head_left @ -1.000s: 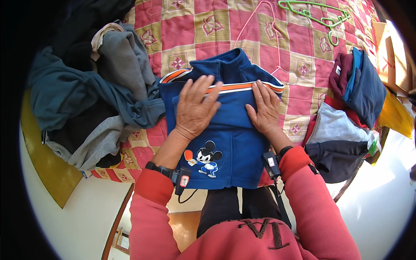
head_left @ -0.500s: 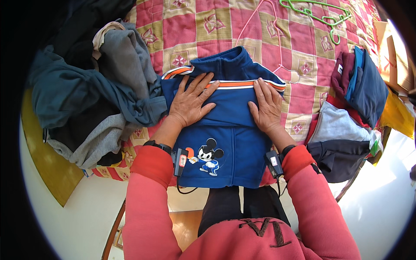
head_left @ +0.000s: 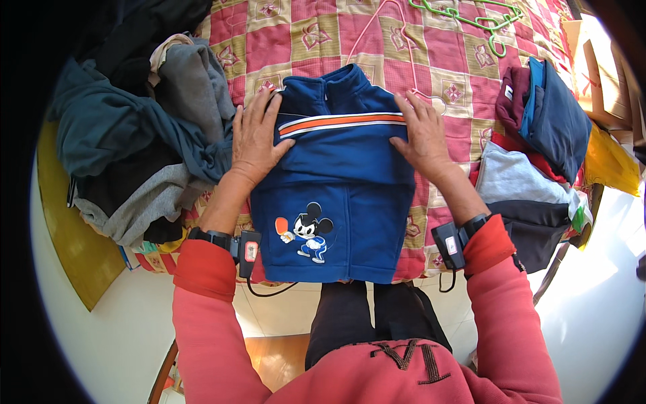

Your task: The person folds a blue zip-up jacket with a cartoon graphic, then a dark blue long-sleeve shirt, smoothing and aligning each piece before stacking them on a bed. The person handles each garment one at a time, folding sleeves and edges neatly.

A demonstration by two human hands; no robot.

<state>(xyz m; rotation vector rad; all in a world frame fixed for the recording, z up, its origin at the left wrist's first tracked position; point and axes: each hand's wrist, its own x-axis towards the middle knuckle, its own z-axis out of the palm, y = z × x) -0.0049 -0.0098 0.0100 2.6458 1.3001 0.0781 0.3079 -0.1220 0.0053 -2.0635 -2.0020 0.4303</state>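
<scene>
A dark blue zip jacket lies folded on the checked bedcover in front of me, its collar away from me. An orange and white stripe crosses its chest, and a cartoon mouse figure is near the hem. My left hand rests at the jacket's upper left edge, fingers stretched out and covering the end of the stripe. At the upper right edge lies my right hand, fingers extended and a little apart, thumb on the fabric. Neither hand grips anything visible.
On the left is a loose heap of clothes in teal, grey and black. Folded clothes are stacked at the right. Beyond the jacket lie a pink hanger and green hangers. The bed's near edge runs just before my legs.
Both hands have moved outward from the jacket's front to its side edges. The jacket's upper sides look narrower, with the striped ends drawn in or covered. The whole view has shifted slightly.
</scene>
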